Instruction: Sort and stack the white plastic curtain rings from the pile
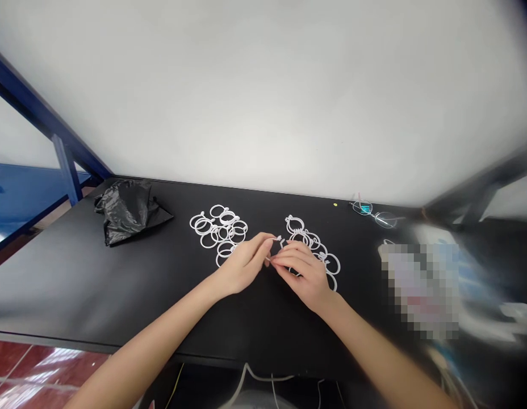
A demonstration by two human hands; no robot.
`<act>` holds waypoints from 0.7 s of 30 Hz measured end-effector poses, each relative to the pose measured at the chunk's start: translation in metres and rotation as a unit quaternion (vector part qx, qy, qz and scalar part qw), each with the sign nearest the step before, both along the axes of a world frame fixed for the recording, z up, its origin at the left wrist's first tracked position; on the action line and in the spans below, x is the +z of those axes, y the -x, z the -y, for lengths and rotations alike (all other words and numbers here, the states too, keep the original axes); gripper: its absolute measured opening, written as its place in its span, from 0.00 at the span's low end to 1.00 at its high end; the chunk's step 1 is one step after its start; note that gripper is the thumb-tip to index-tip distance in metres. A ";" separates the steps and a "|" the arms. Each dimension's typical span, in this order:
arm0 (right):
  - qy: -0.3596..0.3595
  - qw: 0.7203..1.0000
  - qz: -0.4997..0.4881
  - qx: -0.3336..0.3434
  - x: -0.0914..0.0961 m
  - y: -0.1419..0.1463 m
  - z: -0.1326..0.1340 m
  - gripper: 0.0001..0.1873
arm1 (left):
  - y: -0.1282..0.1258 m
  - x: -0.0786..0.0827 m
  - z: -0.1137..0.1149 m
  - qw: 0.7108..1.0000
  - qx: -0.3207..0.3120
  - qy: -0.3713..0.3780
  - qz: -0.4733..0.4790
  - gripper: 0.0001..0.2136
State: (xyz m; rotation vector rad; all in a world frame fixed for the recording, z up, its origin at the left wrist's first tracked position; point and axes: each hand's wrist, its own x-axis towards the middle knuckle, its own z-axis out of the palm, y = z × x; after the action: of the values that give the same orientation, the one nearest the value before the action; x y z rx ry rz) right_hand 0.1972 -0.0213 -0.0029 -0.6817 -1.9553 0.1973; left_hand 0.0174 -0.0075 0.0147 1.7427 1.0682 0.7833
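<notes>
My left hand (243,264) and my right hand (304,270) meet over the black table (76,284), fingers pinched together on one white plastic ring (277,243) between them. A loose pile of several white rings (221,230) lies just left of my left hand. Another group of white rings (314,244), lying in a rough line, sits under and behind my right hand, partly hidden by it.
A crumpled black plastic bag (127,210) lies at the table's back left. Clear-framed glasses (374,213) rest at the back right near the white wall. A blurred-out patch (421,284) covers things at the right. Blue metal framing (54,136) stands at the left.
</notes>
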 end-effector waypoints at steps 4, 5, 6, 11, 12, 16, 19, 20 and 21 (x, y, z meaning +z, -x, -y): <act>0.017 0.999 -0.042 -0.027 0.004 0.000 0.006 0.15 | -0.004 -0.005 0.002 0.996 0.001 0.056 0.075 0.18; 0.040 0.996 -0.062 -0.046 0.004 -0.001 0.007 0.16 | -0.003 -0.004 0.001 0.995 0.003 0.058 0.082 0.18; 0.081 0.991 -0.086 -0.057 0.005 -0.003 0.007 0.16 | -0.001 -0.004 -0.001 0.995 0.001 0.058 0.081 0.18; 0.372 0.905 -0.205 0.030 0.005 -0.007 0.000 0.04 | 0.003 -0.001 -0.003 0.998 -0.025 0.055 0.037 0.18; 0.400 0.890 -0.217 0.038 0.005 -0.007 -0.001 0.04 | 0.003 -0.002 -0.003 0.998 -0.026 0.056 0.033 0.18; 0.454 0.864 -0.213 0.038 0.006 -0.006 -0.001 0.09 | 0.002 -0.005 -0.004 0.995 -0.026 0.084 0.048 0.18; 0.461 0.863 -0.206 0.021 0.005 -0.002 0.004 0.11 | 0.000 -0.004 -0.003 0.995 0.003 0.085 0.059 0.18; 0.449 0.870 -0.201 0.012 0.005 0.000 0.006 0.11 | -0.001 -0.003 -0.001 0.996 0.010 0.071 0.051 0.17; 0.429 0.883 -0.193 0.004 0.004 0.003 0.009 0.11 | -0.002 -0.002 0.001 0.998 0.013 0.052 0.039 0.17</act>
State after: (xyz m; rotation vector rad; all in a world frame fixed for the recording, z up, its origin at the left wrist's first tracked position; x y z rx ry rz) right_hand 0.1947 -0.0302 0.0007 -1.0915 -1.4232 1.1610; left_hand 0.0196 -0.0082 0.0129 1.6006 1.0616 0.7924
